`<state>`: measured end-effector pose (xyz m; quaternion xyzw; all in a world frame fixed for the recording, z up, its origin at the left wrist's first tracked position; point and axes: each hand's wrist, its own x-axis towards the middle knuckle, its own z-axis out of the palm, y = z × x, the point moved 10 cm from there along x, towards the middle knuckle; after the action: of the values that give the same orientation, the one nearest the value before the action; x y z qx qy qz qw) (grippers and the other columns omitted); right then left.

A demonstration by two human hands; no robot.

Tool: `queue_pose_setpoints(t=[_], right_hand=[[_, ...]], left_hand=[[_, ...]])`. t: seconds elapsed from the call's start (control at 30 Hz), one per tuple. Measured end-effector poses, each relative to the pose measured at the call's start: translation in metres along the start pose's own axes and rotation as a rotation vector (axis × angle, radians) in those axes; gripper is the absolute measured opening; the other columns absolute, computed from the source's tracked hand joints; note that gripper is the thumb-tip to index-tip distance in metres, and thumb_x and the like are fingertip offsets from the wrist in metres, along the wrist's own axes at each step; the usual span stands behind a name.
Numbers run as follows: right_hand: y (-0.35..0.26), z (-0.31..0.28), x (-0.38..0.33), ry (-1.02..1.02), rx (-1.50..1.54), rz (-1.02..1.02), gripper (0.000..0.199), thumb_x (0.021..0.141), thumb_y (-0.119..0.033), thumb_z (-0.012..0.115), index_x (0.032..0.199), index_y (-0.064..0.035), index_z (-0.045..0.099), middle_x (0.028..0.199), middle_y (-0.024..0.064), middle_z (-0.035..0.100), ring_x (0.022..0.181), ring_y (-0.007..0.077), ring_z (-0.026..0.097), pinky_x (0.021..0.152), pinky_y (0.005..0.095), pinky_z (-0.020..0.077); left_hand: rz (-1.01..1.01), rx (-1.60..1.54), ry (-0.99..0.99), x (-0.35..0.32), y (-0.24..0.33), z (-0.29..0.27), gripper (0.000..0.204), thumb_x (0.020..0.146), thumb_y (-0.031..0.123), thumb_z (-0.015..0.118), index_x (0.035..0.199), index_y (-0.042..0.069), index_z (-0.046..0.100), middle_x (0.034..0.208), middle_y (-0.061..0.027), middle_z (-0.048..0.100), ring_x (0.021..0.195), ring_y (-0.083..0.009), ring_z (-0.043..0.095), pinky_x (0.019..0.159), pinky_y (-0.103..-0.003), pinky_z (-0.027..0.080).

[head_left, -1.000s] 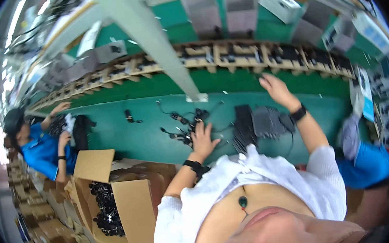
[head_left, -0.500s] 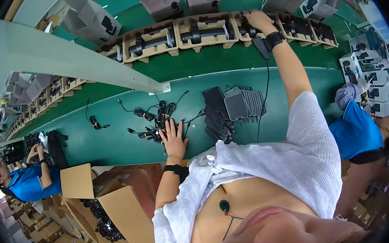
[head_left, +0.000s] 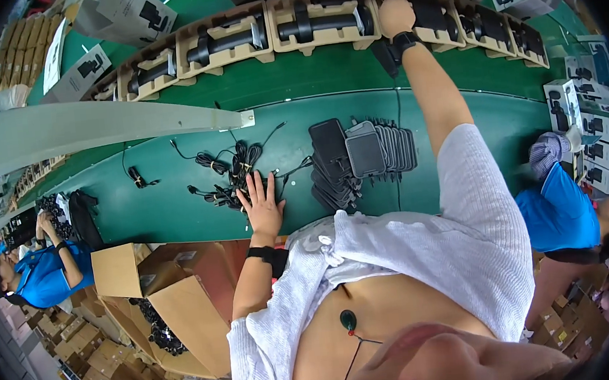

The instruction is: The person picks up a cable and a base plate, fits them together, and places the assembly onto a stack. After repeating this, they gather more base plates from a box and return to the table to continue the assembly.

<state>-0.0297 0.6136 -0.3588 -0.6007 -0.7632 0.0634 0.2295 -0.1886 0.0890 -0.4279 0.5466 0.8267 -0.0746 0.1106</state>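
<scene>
My left hand lies with fingers spread at the near edge of a heap of black cables, several of them tied in coils. It grips nothing. My right arm reaches far forward, and my right hand is over the left end of a brown moulded tray with a flat black piece in it. Its fingers are bent down and mostly hidden behind the hand. To the right of the cables sit stacked flat black rectangular pads, some leaning in a row.
More moulded trays with black tube-shaped parts line the far belt. Open boxes stand behind them. A pale metal bar juts in from the left. Below the bench is an open carton. Co-workers in blue sit left and right.
The view has shifted, so the trays appear higher. My right hand's fingers, stretched leftward before, are now bent down at the tray's left end. My left hand stays by the cables.
</scene>
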Motion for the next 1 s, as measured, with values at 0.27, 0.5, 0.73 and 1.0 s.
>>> queue_pose_setpoints(t=[0.27,0.5,0.73,1.0], right_hand=[[0.029,0.007,-0.018,0.3,0.282,-0.233,0.022,0.082,-0.015,0.056,0.092,0.0044,0.055,0.087,0.0262,0.058,0.087,0.0422,0.056,0.077,0.0465,0.0464],[0.003,0.008,-0.031,-0.435,0.051,-0.122,0.022,0.08,-0.01,0.049,0.097,0.0005,0.058,0.095,0.0193,0.057,0.098,0.0353,0.052,0.086,0.0459,0.0395],[-0.009,-0.007,-0.017,0.116,-0.237,-0.314,0.024,0.083,-0.013,0.046,0.104,-0.0031,0.055,0.093,0.0173,0.057,0.096,0.0322,0.053,0.088,0.0432,0.0397],[-0.125,-0.038,-0.227,-0.258,-0.208,-0.739,0.049,0.084,-0.054,0.047,0.084,-0.006,0.057,0.066,0.0104,0.06,0.06,0.0243,0.062,0.048,0.0352,0.0476]], left_hand=[[-0.004,0.024,-0.065,0.007,0.0,0.005,0.083,0.076,0.033,0.066,0.144,0.017,0.022,0.149,-0.0141,0.015,0.139,-0.0335,0.007,0.107,-0.06,0.005],[-0.027,0.018,-0.076,0.006,-0.004,0.007,0.084,0.075,0.033,0.067,0.144,0.019,0.021,0.149,-0.0129,0.015,0.139,-0.0334,0.007,0.106,-0.06,0.006],[-0.034,0.063,-0.081,0.004,-0.006,0.012,0.088,0.073,0.03,0.07,0.144,0.022,0.021,0.149,-0.0114,0.019,0.139,-0.0322,0.01,0.106,-0.06,0.01],[-0.044,0.057,-0.108,0.004,-0.008,0.014,0.08,0.077,0.032,0.066,0.144,0.022,0.022,0.15,-0.0118,0.016,0.14,-0.0306,0.004,0.107,-0.06,0.003]])
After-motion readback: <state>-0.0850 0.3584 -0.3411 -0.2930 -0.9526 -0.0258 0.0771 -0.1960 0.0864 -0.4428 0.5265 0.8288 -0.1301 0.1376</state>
